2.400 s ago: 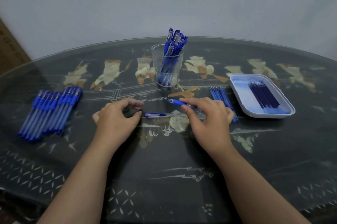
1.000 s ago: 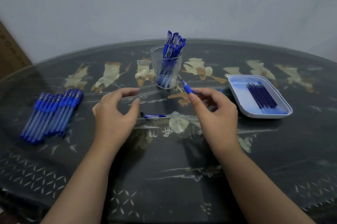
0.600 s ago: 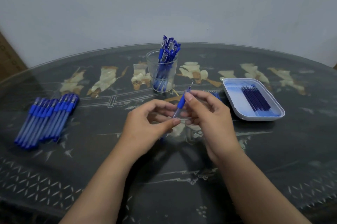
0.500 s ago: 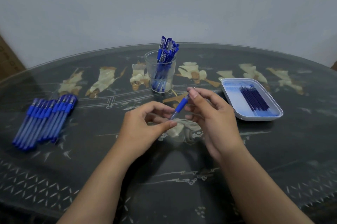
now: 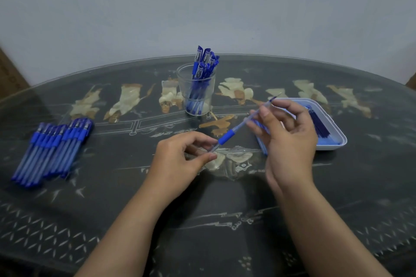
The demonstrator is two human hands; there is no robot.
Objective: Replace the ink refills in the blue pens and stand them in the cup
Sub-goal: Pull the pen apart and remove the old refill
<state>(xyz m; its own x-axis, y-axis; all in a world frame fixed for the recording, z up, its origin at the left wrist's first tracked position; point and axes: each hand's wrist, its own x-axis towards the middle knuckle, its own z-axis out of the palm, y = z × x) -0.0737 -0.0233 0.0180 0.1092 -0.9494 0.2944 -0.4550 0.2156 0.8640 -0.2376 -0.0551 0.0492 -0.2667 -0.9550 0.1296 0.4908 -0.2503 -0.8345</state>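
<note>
Pen [image 5: 227, 137] is held in the air over mid-table, slanting from low left to high right, in front of the cup [image 5: 183, 84] and apart from it. It is not whole: a blue rubber grip in the middle, a short clear nose below it, and a pale tube [image 5: 245, 123] running out of the grip's upper end, its thin tip poking past the fingers. No cap on it, and no outer barrel that I can make out. Left hand [image 5: 180, 159] pinches the nose end between thumb and forefinger. Right hand [image 5: 290, 139] pinches the pale tube high up, remaining fingers loosely spread. Judged step: the refill swap itself, with the tube sliding through the grip; whether in or out, cannot tell. The next move wants the tube kept in line with the grip so it doesn't bend, then barrel and cap fitted before the cup. The cup is clear and holds capped pens [image 5: 203, 62] standing upright. Far left, a row of pens [image 5: 51, 148] lies side by side on the table [image 5: 126, 186]. Right, a white tray [image 5: 332, 147] holds dark refills [image 5: 320, 126]. Loose tubes [image 5: 261, 149] lie just beside it, under the right hand.
</note>
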